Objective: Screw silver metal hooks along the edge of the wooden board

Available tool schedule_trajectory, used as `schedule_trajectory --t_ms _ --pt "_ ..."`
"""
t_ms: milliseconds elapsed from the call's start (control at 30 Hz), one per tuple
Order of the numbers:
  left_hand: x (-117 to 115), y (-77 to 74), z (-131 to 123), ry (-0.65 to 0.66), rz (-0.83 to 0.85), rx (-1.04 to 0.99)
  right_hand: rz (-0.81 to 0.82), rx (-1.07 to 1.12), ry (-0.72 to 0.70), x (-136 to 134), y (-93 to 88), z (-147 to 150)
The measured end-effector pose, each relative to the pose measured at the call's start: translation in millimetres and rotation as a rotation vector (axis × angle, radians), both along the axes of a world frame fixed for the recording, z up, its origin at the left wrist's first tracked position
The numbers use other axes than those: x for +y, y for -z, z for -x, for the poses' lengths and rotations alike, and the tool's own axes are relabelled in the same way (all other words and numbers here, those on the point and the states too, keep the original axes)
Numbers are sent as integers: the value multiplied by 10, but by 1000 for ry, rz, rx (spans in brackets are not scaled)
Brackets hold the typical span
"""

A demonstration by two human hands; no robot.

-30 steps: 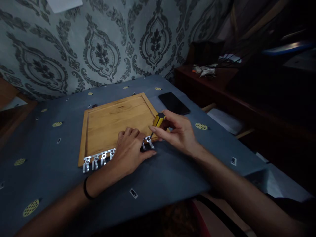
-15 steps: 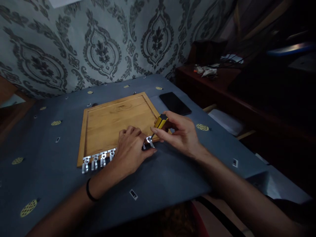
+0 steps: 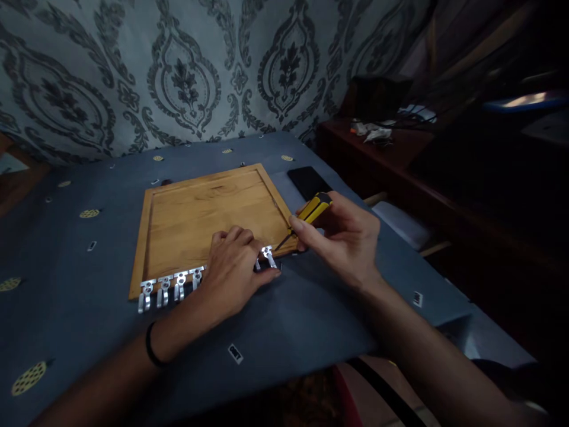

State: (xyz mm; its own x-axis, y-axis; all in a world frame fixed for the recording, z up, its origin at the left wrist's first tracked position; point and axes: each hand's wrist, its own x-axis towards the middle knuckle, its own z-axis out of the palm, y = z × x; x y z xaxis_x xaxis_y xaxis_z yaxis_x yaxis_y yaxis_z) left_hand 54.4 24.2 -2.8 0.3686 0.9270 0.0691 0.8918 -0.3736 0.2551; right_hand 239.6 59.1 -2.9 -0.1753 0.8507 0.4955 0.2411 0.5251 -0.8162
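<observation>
A wooden board (image 3: pixel 204 213) lies flat on the blue cloth-covered table (image 3: pixel 89 320). A metal hook rail (image 3: pixel 173 284) runs along the board's near edge. My left hand (image 3: pixel 233 270) lies flat on the middle of the rail, pressing it down. My right hand (image 3: pixel 349 237) holds a yellow-and-black screwdriver (image 3: pixel 306 214) tilted, its tip just right of the rail's rightmost hook (image 3: pixel 268 255).
A black phone (image 3: pixel 309 181) lies on the table right of the board. Small labels and yellow dotted discs are scattered over the cloth. A dark wooden cabinet (image 3: pixel 400 166) with clutter stands to the right; patterned wallpaper is behind.
My right hand has drawn back to the right and tilted the screwdriver flatter, its tip coming away from the rightmost hook. The left hand stays on the rail. The view has shifted slightly.
</observation>
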Motion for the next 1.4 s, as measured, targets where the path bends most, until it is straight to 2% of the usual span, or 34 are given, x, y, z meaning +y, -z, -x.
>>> schedule_trajectory --t_ms 133,267,367,600,767,867,967,1033,1100,1167,1267,1400 --pt "-3 6 7 6 -11 -4 -31 11 67 -25 -64 38" --pt "-4 -5 5 11 -25 6 -8 -67 33 25 -132 8" --pt "-4 -9 2 7 -25 -1 56 -206 -16 125 -134 -101" --pt "-6 37 10 18 -51 -21 264 -543 139 209 33 -554" --pt "-11 27 4 16 -29 -23 330 -793 116 160 166 -702" --pt "-15 16 3 15 -25 -18 279 -812 165 108 176 -680" --pt "-18 15 6 16 -36 -9 85 -724 240 15 152 -593" --pt "-20 15 7 16 -40 0 -18 -644 118 -64 142 -496" --pt "-21 15 7 14 -37 8 -5 -630 -93 -137 152 -378" --pt "-22 15 7 13 -33 10 68 -658 -175 -189 178 -266" --pt "-19 18 7 15 -38 12 155 -733 -119 -225 227 -154" --pt "-16 13 5 25 -40 8 162 -790 -65 -237 269 -116"
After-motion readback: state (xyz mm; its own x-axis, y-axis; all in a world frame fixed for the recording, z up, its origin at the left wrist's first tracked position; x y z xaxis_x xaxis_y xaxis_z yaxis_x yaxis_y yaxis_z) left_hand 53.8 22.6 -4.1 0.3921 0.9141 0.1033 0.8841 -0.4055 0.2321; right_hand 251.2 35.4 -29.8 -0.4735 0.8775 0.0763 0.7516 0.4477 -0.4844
